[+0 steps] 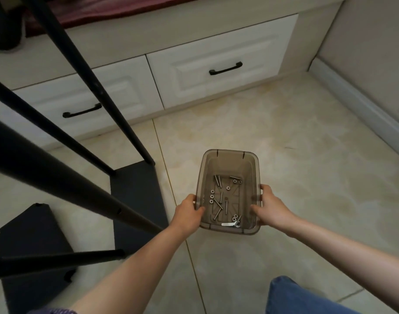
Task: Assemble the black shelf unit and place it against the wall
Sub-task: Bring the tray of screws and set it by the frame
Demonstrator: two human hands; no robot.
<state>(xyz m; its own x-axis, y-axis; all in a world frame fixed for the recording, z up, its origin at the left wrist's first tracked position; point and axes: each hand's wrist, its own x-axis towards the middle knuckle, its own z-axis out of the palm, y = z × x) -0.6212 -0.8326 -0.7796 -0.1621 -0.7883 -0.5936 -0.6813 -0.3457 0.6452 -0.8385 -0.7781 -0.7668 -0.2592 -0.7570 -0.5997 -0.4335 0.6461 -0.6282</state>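
Pale tile floor (284, 132). At the left, black shelf unit (139, 191), only half built: thin poles (85, 64) up from a flat board (135, 200), one more loose board (31, 236) beside. In the middle, clear bin (230, 159), on the floor or just above, hard to tell. On its long sides, left hand (188, 211) and right hand (268, 207), each grip curled over the rim, likely to keep things level. Inside, loose screws (217, 181) and small nuts (212, 191) for the poles.

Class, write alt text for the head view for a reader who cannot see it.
The left hand and right hand grip the long sides of a translucent brown bin holding loose bolts and washers. Left of it, black shelf poles slant over dark panels on the tiled floor; white drawers stand behind.
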